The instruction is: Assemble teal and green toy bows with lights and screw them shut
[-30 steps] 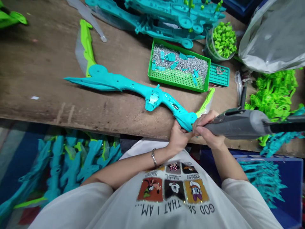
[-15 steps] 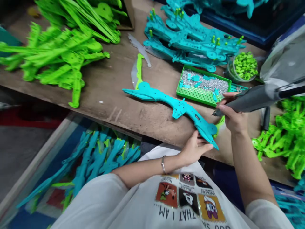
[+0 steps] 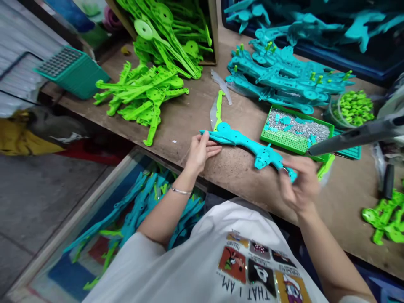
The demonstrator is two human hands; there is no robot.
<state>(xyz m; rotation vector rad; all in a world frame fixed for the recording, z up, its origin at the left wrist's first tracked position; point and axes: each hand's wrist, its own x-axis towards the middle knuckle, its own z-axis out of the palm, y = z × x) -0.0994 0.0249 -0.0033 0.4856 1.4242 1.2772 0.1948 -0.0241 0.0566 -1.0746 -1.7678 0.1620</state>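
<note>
Turquoise bow-shaped toy [image 3: 244, 141], ctr, on or just above the bench [image 3: 240, 179]: L hand [image 3: 198, 155] pinches its 9 o'clock tip, R hand [image 3: 301, 183] its 4 o'clock end. Prob. light, stiff, slick plastic; hold thick limbs, avoid thin clear blade [image 3: 213, 112] at 11. Screw tray [image 3: 282, 138] at 2; grey driver [image 3: 353, 136] at 3, maybe obstructing R hand.

Bow-shaped piece [image 3: 242, 140]: turquoise plastic, smooth, low sheen. Attached arm [image 3: 219, 108]: lime plastic; its blade [image 3: 213, 112], translucent, smooth. Handheld tool [image 3: 353, 138]: grey casing, matt, slightly blurred. Tray [image 3: 282, 141]: green plastic, perforated base; small fittings [image 3: 311, 129] inside, bright silvery metal. Tub [image 3: 336, 119]: clear plastic. Worktop [image 3: 181, 151]: brown, wood-like, matt, scuffed. Carton [image 3: 216, 38]: brown cardboard. Bracelet [image 3: 182, 192]: polished silvery metal. Shirt [image 3: 179, 269]: white matt cloth, glitter-edged printed panels.
</note>
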